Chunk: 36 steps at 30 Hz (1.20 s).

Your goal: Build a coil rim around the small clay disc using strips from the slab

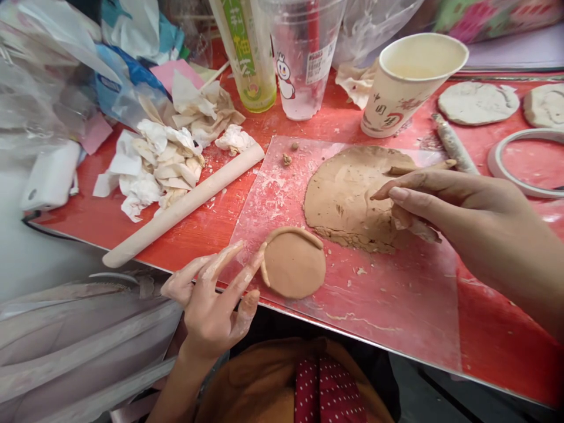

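A round, flat clay disc (296, 267) lies on a clear plastic sheet (352, 311), with a thin clay coil (295, 232) along part of its upper and left edge. My left hand (218, 294) is beside it, fingers spread, the index fingertip touching the coil's left side. Over the right part of a larger rolled clay slab (352, 194), my right hand (453, 202) has thumb and index finger pinched together. What they hold, if anything, is too small to make out. A crumpled, tissue-like piece (414, 224) shows beneath that hand. Behind it lies a thin wooden tool (440, 165), partly hidden.
A rolling pin (185, 205) lies left of the sheet, near crumpled tissues (154, 164). A drink bottle (249, 59), a plastic cup (304, 64) and a paper cup (408, 82) stand behind. At right are a tape roll (500, 161) and pale clay discs (478, 104).
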Each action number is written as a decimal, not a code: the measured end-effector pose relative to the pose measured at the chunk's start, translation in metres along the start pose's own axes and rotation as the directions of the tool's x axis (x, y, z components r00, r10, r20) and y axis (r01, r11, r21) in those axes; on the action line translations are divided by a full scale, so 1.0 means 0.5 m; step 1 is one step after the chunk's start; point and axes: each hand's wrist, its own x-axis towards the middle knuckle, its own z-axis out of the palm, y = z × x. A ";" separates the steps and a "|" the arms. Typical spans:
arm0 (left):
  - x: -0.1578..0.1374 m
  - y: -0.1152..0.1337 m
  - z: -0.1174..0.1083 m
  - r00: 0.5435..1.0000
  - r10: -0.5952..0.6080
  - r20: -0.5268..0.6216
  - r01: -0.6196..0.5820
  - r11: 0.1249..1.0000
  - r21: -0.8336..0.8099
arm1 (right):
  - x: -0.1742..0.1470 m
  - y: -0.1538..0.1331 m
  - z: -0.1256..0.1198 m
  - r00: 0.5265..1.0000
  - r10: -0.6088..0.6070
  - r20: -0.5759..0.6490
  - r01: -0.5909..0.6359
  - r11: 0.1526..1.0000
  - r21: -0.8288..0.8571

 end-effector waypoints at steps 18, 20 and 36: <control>-0.003 0.035 -0.010 0.989 -0.151 0.009 0.151 0.984 -0.092 | -0.002 0.002 -0.001 1.000 -0.005 0.016 0.005 1.000 0.019; 0.008 0.040 -0.010 0.983 -0.177 0.050 0.181 0.979 -0.094 | -0.002 0.003 0.000 1.000 -0.013 0.011 0.012 1.000 0.028; -0.019 0.040 -0.015 0.988 -0.148 0.036 0.151 0.982 -0.111 | -0.003 0.014 0.001 1.000 0.000 0.002 0.000 0.998 0.061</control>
